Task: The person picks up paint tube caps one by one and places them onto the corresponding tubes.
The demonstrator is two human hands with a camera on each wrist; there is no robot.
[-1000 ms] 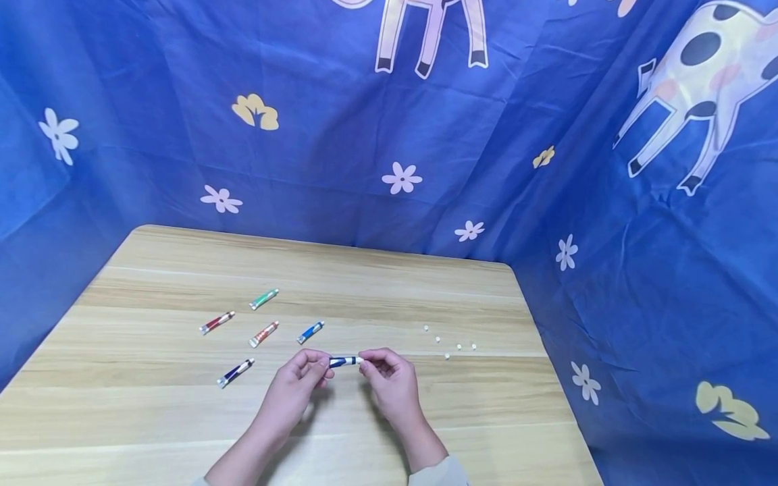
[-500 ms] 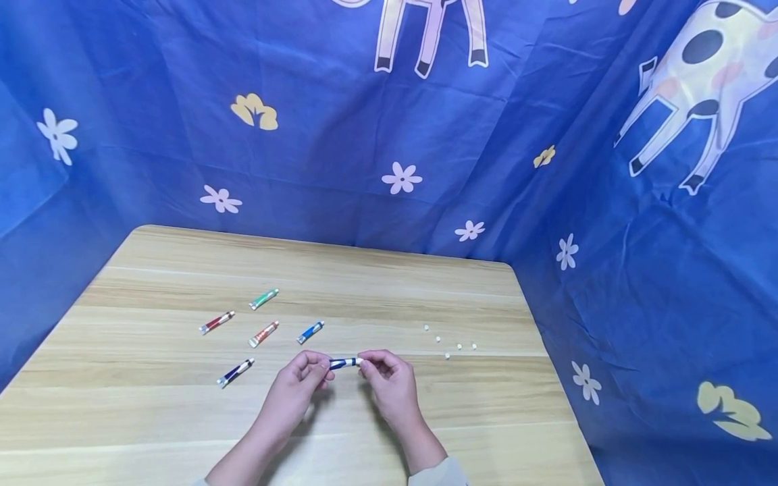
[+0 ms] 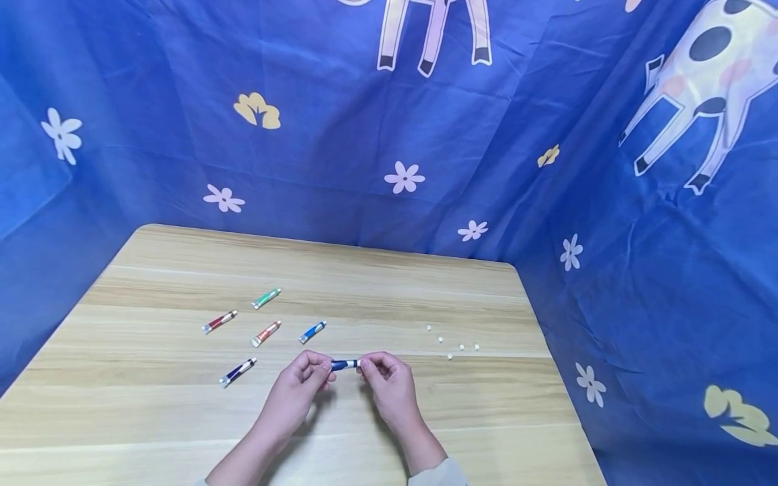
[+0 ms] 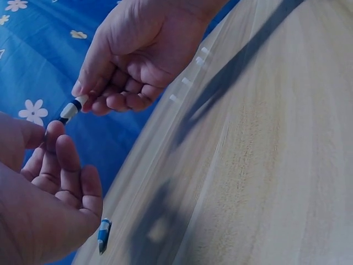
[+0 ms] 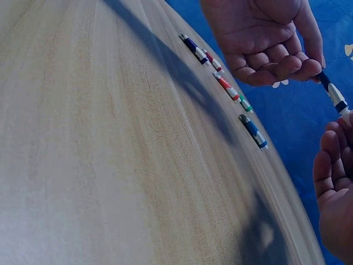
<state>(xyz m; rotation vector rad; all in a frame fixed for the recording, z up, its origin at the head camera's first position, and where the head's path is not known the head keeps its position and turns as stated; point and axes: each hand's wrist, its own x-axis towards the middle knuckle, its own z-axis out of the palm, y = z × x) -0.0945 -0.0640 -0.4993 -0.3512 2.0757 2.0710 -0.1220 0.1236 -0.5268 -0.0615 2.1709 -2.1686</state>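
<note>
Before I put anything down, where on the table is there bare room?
Bare table lies between the green tube and the blue curtain, and right of the right hand, nearer than the white pieces. Crowded: beyond and left of the left hand, where five tubes lie.

The left hand [image 5: 270, 41] and right hand [image 5: 337, 204] pinch opposite ends of a slim navy-and-white tube [image 5: 332, 95]. Near the pale wood-grain desk's [image 5: 110, 165] curved edge lie a dark violet tube [image 5: 193, 48], red tube [image 5: 213, 61], orange-red tube [image 5: 225, 85], green tube [image 5: 246, 104] and blue tube [image 5: 253, 131], with blue cloth [image 5: 298, 143] beyond.
</note>
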